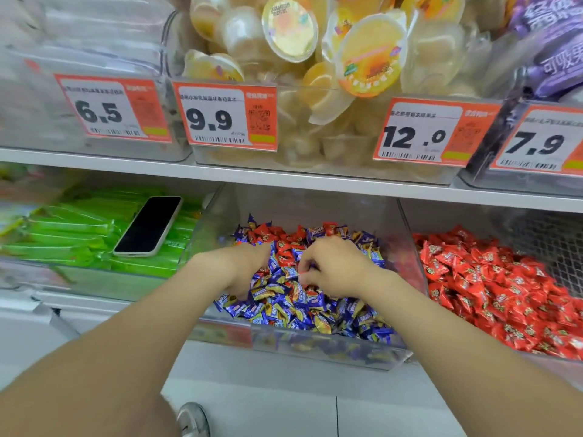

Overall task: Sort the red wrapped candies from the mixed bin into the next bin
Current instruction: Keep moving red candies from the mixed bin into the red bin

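Observation:
The clear mixed bin (328, 351) on the lower shelf holds blue wrapped candies (284, 307) at the front and red wrapped candies (268, 233) mixed in toward the back. My left hand (246, 266) is pushed into the pile at the bin's left, and its fingers are buried among the wrappers. My right hand (334, 266) rests on the pile's middle with curled fingers, and thumb and forefinger pinch a red candy (303, 272) of which only a sliver shows. The bin to the right (419, 266) is full of red wrapped candies (492, 285).
A black phone (148, 225) lies on green packets (79, 241) in the left bin. The white shelf edge (284, 179) runs just above the bins, carrying orange price tags (225, 116) and tubs of jelly cups (347, 58). Below lie white flooring and a shoe (192, 419).

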Demonstrator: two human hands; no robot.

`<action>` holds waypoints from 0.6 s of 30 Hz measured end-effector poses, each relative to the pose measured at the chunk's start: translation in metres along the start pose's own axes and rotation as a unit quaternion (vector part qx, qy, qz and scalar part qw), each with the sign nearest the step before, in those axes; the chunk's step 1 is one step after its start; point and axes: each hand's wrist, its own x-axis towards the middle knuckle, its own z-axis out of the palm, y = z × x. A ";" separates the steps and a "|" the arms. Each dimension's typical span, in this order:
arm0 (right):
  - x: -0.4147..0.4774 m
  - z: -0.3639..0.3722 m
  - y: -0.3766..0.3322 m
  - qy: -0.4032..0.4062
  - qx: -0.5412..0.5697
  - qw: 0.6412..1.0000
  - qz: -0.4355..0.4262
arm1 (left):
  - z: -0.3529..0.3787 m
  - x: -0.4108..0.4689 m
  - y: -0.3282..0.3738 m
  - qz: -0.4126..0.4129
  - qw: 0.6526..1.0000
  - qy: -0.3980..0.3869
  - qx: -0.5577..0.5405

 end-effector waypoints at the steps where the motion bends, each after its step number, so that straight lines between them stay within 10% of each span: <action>1: 0.001 -0.001 0.002 0.010 0.012 1.000 0.008 | 0.002 0.001 -0.001 0.002 1.000 0.007 -0.007; 11: -0.007 -0.024 0.023 0.128 0.201 0.967 0.089 | -0.005 0.005 -0.018 0.032 0.991 0.099 -0.081; 18: -0.015 -0.018 0.024 -0.030 0.058 0.995 0.075 | 0.001 0.010 -0.021 0.012 0.998 0.060 -0.012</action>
